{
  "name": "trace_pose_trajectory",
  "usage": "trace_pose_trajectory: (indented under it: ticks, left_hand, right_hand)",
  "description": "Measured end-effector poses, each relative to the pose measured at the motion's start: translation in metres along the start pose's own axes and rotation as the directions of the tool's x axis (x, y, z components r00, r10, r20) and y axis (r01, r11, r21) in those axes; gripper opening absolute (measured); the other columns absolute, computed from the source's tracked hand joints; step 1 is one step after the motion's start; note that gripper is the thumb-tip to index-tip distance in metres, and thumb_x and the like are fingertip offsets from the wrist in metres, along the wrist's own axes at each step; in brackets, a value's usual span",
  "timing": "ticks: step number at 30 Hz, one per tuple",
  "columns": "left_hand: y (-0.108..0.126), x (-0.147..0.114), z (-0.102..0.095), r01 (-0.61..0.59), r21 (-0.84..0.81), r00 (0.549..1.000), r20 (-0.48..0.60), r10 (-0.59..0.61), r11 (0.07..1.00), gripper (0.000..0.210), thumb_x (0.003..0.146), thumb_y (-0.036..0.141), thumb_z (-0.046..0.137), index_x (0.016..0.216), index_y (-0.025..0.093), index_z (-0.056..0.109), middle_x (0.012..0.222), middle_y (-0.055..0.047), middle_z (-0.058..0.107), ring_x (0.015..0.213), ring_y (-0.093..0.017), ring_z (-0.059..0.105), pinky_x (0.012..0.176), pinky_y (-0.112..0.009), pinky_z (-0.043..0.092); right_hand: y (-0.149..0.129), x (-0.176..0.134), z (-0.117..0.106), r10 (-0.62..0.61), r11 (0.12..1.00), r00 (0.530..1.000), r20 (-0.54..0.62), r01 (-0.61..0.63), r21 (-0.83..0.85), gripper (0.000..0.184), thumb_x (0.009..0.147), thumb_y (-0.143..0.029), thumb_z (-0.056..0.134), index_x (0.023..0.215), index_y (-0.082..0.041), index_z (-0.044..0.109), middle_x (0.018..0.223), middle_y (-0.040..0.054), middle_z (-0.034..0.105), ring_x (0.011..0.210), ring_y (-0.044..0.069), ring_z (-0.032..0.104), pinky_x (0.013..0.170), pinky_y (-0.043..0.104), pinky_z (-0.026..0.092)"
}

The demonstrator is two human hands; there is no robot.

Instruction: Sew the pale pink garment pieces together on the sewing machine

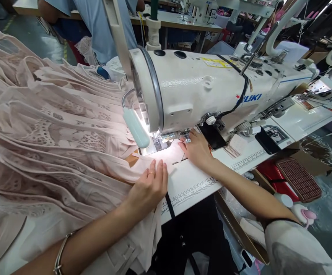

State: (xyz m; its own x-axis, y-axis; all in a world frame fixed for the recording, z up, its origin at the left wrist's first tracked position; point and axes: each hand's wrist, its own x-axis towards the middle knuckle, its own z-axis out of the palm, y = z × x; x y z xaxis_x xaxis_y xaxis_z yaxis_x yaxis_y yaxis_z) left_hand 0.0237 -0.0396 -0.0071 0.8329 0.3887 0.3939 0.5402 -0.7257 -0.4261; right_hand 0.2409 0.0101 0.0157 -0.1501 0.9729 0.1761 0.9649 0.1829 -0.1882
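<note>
My left hand [152, 182] lies flat, fingers stretched side by side, pressing a pale pink garment [137, 170] onto the sewing machine bed. A ring and a bracelet are on this arm. Close to the presser foot [160, 143], my right hand [196, 151] has its fingers bent at the right edge of the lit pink fabric; some fingertips are hidden behind machine parts. The white sewing machine [189, 88] stands over the cloth. A pale green lamp [136, 128] shines on the needle area.
A large heap of pink lace garments [54, 122] covers the left side. A dark phone [267, 140] and small fabric pieces [236, 145] lie right of the machine arm. A ruler strip [191, 193] runs along the table's front. Another person in blue [100, 30] is behind.
</note>
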Motion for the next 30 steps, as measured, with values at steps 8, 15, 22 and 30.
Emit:
trace_pose_trajectory:
  ticks: [8, 15, 22, 30]
  left_hand:
    - [-0.024, 0.006, 0.008, 0.103, -0.081, 0.981, 0.170, -0.088, 0.991, 0.047, 0.090, -0.006, 0.032, 0.124, -0.009, 0.064, 0.127, -0.029, 0.065, 0.119, -0.034, 0.067, 0.096, -0.041, 0.060]
    - [-0.019, 0.003, 0.005, 0.113, -0.152, 0.986, 0.137, -0.092, 0.982, 0.044, 0.093, -0.004, 0.033, 0.127, -0.007, 0.061, 0.128, -0.028, 0.065, 0.119, -0.033, 0.067, 0.095, -0.041, 0.059]
    - [-0.033, -0.002, 0.023, 0.265, -0.344, 0.964, 0.068, -0.258, 0.901, 0.036, 0.096, 0.000, 0.038, 0.124, -0.003, 0.061, 0.123, -0.022, 0.069, 0.120, -0.027, 0.066, 0.102, -0.038, 0.056]
    - [-0.020, -0.004, 0.016, 0.169, -0.390, 0.985, 0.079, -0.151, 0.905, 0.040, 0.097, 0.000, 0.037, 0.130, 0.001, 0.059, 0.134, -0.017, 0.065, 0.134, -0.029, 0.056, 0.108, -0.041, 0.052]
  right_hand:
    - [-0.020, -0.021, -0.002, -0.322, 0.923, 0.937, 0.140, 0.343, -0.175, 0.012, 0.089, -0.010, 0.049, 0.087, -0.016, 0.059, 0.085, 0.0098, 0.061, 0.080, 0.023, 0.053, 0.072, 0.034, 0.042]
    - [-0.025, -0.011, 0.001, -0.237, 0.949, 0.953, 0.187, 0.268, -0.164, 0.014, 0.089, -0.008, 0.046, 0.092, -0.017, 0.057, 0.090, 0.0104, 0.063, 0.083, 0.025, 0.056, 0.075, 0.035, 0.041]
    - [-0.028, 0.006, 0.020, -0.129, 0.952, 0.990, 0.063, 0.105, 0.288, 0.014, 0.093, -0.026, 0.050, 0.080, -0.023, 0.051, 0.073, 0.0026, 0.061, 0.069, 0.019, 0.054, 0.067, 0.031, 0.039]
    - [-0.030, 0.001, 0.019, -0.038, 0.892, 0.998, 0.050, 0.011, 0.452, 0.012, 0.090, -0.027, 0.048, 0.080, -0.024, 0.052, 0.069, 0.0013, 0.060, 0.069, 0.020, 0.057, 0.070, 0.032, 0.043]
